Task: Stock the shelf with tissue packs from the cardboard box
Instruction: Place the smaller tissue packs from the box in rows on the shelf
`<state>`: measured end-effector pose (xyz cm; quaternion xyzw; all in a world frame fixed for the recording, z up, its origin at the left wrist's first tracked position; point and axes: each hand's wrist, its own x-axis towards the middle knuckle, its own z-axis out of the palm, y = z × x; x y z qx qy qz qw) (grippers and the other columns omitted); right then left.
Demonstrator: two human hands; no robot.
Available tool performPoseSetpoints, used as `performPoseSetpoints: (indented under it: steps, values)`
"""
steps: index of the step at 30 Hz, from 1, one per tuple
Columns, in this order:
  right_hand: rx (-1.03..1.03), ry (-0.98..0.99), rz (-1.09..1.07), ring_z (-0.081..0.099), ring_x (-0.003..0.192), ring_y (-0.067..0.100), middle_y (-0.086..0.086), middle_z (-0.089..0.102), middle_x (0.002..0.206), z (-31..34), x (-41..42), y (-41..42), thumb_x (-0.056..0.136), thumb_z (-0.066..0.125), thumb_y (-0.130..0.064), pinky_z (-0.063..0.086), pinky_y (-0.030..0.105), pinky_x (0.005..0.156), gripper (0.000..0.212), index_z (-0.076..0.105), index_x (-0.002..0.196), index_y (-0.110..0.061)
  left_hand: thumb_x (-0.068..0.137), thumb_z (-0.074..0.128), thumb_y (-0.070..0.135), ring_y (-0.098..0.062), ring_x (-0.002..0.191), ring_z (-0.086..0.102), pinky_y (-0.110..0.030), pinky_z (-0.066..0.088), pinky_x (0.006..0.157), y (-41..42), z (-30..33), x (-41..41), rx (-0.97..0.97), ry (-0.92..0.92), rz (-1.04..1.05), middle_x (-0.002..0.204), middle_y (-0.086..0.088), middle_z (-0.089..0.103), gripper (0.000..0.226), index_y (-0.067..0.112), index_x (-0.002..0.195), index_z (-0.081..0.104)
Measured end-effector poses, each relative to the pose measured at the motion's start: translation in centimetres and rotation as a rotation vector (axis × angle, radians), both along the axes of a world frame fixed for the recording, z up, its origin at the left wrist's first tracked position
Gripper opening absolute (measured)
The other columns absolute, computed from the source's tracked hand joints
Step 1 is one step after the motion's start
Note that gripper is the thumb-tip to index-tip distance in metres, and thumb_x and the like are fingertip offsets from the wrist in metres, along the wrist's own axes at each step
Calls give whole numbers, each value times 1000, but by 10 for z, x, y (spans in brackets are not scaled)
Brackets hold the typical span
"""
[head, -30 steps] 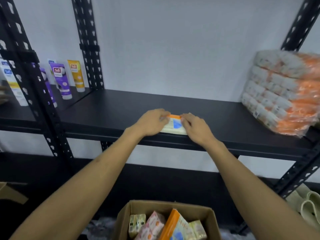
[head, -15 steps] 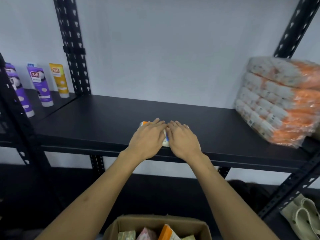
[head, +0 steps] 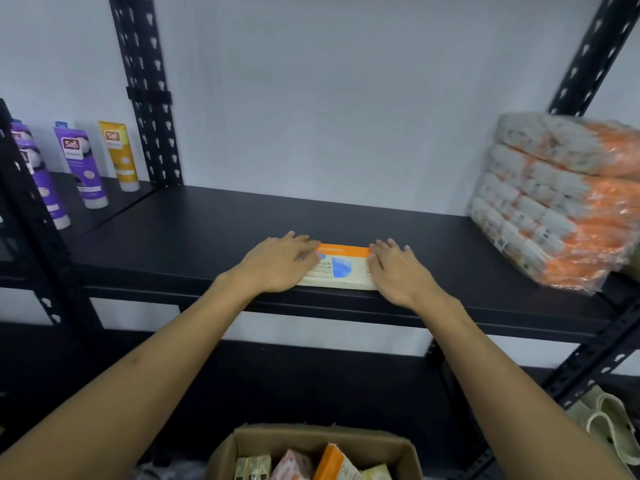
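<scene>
Both grips released: left hand [head: 277,265] and right hand [head: 398,271] flat, flanking tissue pack [head: 341,268] at shelf [head: 207,237] front edge; bare shelf leftward.

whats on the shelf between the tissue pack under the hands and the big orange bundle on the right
Nothing: in the head view the black shelf is bare between the tissue pack and the orange bundle, apart from the right hand.

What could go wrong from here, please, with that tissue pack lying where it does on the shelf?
1. The tissue pack lies at the front edge of the shelf; a nudge from the left hand or right hand drawing back could tip it off.
2. The bundle at the right looks to lean and overhang the edge, so it might slide.
</scene>
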<state>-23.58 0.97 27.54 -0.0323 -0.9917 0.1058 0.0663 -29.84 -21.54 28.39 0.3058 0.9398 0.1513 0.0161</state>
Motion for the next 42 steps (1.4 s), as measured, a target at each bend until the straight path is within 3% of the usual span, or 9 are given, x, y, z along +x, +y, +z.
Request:
performPoseSetpoints:
  steps: [5, 9, 15, 18, 22, 25, 31, 40, 42]
  values:
    - [92, 109, 101, 33, 147, 24, 8, 48, 150, -8, -13, -38, 109, 22, -27, 17, 44, 122, 47, 48, 142, -6, 110, 25, 33, -26, 141, 41, -46, 34, 113, 36, -12, 12, -30, 198, -16, 147, 0, 53, 45, 22, 149, 46]
    - [21, 132, 101, 27, 151, 18, 4, 40, 159, -21, -11, -36, 110, 20, -30, 19, 41, 124, 51, 38, 153, -10, 112, 22, 32, -23, 152, 26, -41, 18, 121, 35, -26, 14, 4, 260, 14, 160, -2, 40, 48, 20, 155, 39]
    - [-171, 102, 100, 17, 154, 17, 4, 31, 163, -18, -7, -23, 111, 23, -30, 11, 30, 123, 50, 34, 155, -10, 110, 19, 43, -20, 158, 4, -38, 9, 128, 18, -28, 21, 12, 182, 68, 170, -1, 18, 58, 18, 162, 21]
    - [-209, 76, 77, 15, 154, 15, 0, 26, 165, -19, 0, -20, 110, 22, -35, 14, 34, 123, 52, 31, 157, -13, 110, 19, 47, -18, 158, -1, -38, 6, 128, 7, -28, 23, 39, 121, 65, 171, 1, 13, 60, 19, 163, 17]
    - [34, 48, -2, 22, 152, 25, 5, 30, 163, -15, 9, -22, 110, 20, -34, 11, 48, 124, 53, 31, 155, -9, 111, 19, 42, -21, 158, 1, -41, 6, 126, 3, -9, 24, 48, -43, 65, 171, -4, 12, 56, 19, 163, 20]
    - [227, 99, 25, 17, 153, 27, 10, 41, 156, -5, 7, -30, 108, 23, -30, 3, 52, 123, 49, 43, 145, -5, 112, 19, 37, -30, 155, 17, -48, 7, 126, 22, 2, 25, -62, 59, 74, 167, -15, 22, 52, 17, 159, 31]
    - [-45, 56, 112, 21, 153, 17, -1, 27, 164, -12, 2, -44, 109, 17, -40, 21, 49, 122, 55, 27, 157, -16, 111, 17, 34, -27, 157, 10, -50, 11, 126, 26, -15, 21, -95, 132, 77, 168, -10, 21, 51, 23, 161, 24]
    - [82, 5, 107, 34, 146, 19, 0, 41, 156, -2, -4, -46, 108, 20, -42, 12, 59, 122, 52, 34, 151, -17, 109, 13, 52, -27, 158, -7, -47, 0, 126, -49, -3, 1, -88, -72, 183, 171, -10, 2, 57, 36, 163, 10]
    - [113, 38, 178, 24, 151, 17, -2, 33, 161, 6, -6, -49, 108, 21, -42, 8, 57, 123, 51, 31, 154, -21, 109, 15, 50, -25, 158, -6, -46, 1, 126, -65, 2, -8, -60, -90, 202, 171, -9, 2, 58, 29, 163, 13]
